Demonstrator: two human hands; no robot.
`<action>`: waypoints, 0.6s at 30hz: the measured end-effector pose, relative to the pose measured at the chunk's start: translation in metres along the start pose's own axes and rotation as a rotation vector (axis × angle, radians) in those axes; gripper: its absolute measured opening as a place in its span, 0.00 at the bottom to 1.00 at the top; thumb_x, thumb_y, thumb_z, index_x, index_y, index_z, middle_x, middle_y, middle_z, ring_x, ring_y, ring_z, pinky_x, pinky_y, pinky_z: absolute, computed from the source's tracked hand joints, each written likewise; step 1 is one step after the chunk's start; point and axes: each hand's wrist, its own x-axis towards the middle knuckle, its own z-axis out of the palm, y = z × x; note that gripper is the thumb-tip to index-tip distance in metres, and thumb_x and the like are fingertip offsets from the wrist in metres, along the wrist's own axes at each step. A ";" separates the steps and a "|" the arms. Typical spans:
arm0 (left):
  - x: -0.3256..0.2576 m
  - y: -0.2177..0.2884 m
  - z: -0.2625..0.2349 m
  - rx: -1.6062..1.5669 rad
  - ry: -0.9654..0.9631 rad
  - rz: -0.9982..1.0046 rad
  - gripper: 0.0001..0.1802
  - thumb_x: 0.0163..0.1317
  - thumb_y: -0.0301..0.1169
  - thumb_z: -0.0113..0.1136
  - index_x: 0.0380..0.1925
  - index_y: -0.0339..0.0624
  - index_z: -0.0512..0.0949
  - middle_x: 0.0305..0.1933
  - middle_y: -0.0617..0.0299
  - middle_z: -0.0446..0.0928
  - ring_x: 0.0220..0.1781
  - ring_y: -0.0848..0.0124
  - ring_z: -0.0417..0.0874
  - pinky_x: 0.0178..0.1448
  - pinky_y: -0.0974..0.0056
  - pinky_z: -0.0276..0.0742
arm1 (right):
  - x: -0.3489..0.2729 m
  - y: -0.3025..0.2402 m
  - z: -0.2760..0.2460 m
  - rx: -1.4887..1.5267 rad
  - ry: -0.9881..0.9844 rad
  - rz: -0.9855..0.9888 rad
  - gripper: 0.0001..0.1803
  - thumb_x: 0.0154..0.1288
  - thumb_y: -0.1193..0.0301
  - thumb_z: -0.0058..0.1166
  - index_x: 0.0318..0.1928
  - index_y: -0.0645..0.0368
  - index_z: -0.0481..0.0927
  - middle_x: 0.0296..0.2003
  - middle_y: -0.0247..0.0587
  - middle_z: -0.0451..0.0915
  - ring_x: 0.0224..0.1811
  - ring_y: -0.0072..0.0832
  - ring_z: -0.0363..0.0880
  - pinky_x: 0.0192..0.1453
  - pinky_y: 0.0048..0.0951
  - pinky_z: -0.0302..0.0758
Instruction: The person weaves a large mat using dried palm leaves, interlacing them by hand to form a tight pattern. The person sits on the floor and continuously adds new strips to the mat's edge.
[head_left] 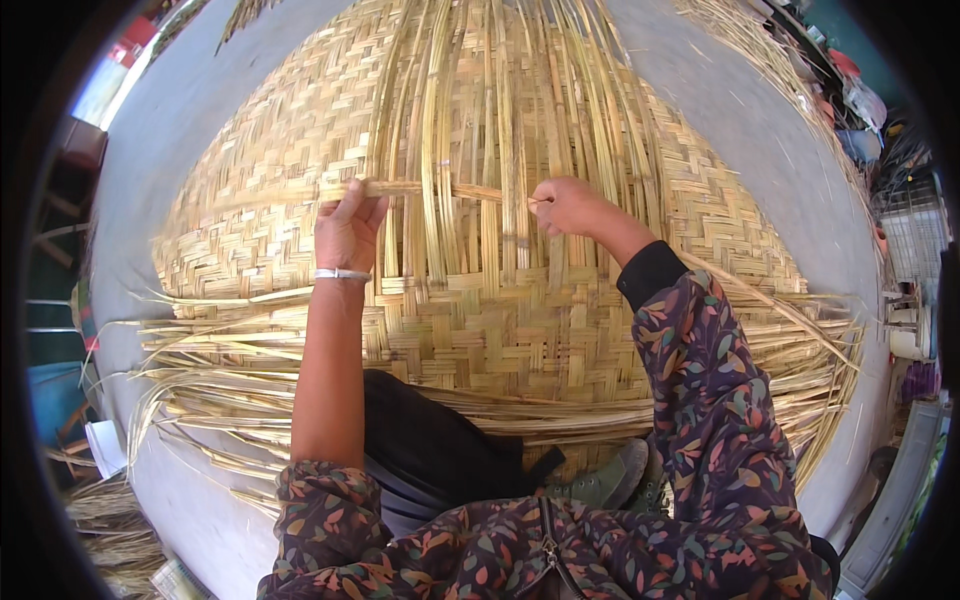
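A large mat point(520, 330) of flat, pale yellow split strips, woven in a twill pattern, spreads before me. Many long strips point(440, 110) run lengthwise over its middle, loose at the far end and woven in nearer me. One flat crosswise strip point(410, 188) lies across them. My left hand point(350, 228) is closed on it, thumb on top; beyond that hand its left part is blurred by motion. Over the lengthwise strips to the right, my right hand point(575, 207) is closed in a pinch at the strip's right part. Its fingertips are partly hidden.
Loose strip ends point(235, 345) fan out at the mat's left and right sides. My shoe point(605, 480) rests on its near edge. Grey floor point(790, 120) surrounds it. A white cup-like container point(105, 448) stands left; assorted household items line the right.
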 end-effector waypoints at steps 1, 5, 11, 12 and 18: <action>-0.005 -0.001 -0.004 0.050 0.030 0.008 0.05 0.61 0.25 0.57 0.36 0.37 0.75 0.37 0.55 0.80 0.37 0.66 0.84 0.42 0.63 0.84 | -0.003 0.001 -0.004 -0.054 0.013 0.018 0.11 0.63 0.67 0.51 0.33 0.63 0.78 0.26 0.43 0.80 0.26 0.29 0.80 0.31 0.31 0.75; -0.016 0.001 -0.021 0.200 0.178 0.056 0.08 0.60 0.24 0.59 0.36 0.31 0.73 0.36 0.52 0.79 0.36 0.64 0.84 0.39 0.64 0.85 | -0.013 0.010 -0.017 -0.470 0.071 -0.053 0.14 0.58 0.61 0.51 0.31 0.59 0.81 0.30 0.50 0.80 0.32 0.46 0.79 0.40 0.40 0.74; 0.015 0.010 -0.086 0.225 0.339 -0.109 0.07 0.59 0.25 0.59 0.36 0.34 0.75 0.37 0.55 0.79 0.35 0.63 0.82 0.40 0.60 0.83 | -0.015 0.029 -0.019 -0.593 -0.055 -0.147 0.15 0.56 0.61 0.51 0.29 0.62 0.79 0.29 0.56 0.78 0.33 0.52 0.76 0.38 0.46 0.72; 0.027 0.008 -0.112 0.194 0.375 -0.146 0.06 0.58 0.24 0.59 0.35 0.34 0.76 0.32 0.56 0.79 0.32 0.65 0.81 0.36 0.62 0.81 | -0.005 0.035 -0.014 -0.691 -0.068 -0.170 0.15 0.56 0.61 0.51 0.29 0.63 0.79 0.29 0.57 0.77 0.33 0.52 0.76 0.36 0.47 0.72; 0.028 0.031 -0.112 0.188 0.628 -0.090 0.11 0.53 0.25 0.65 0.32 0.34 0.73 0.27 0.56 0.76 0.26 0.64 0.79 0.27 0.61 0.78 | -0.020 0.027 -0.009 -0.327 -0.059 -0.047 0.16 0.57 0.63 0.57 0.25 0.66 0.76 0.21 0.51 0.73 0.24 0.36 0.74 0.30 0.37 0.68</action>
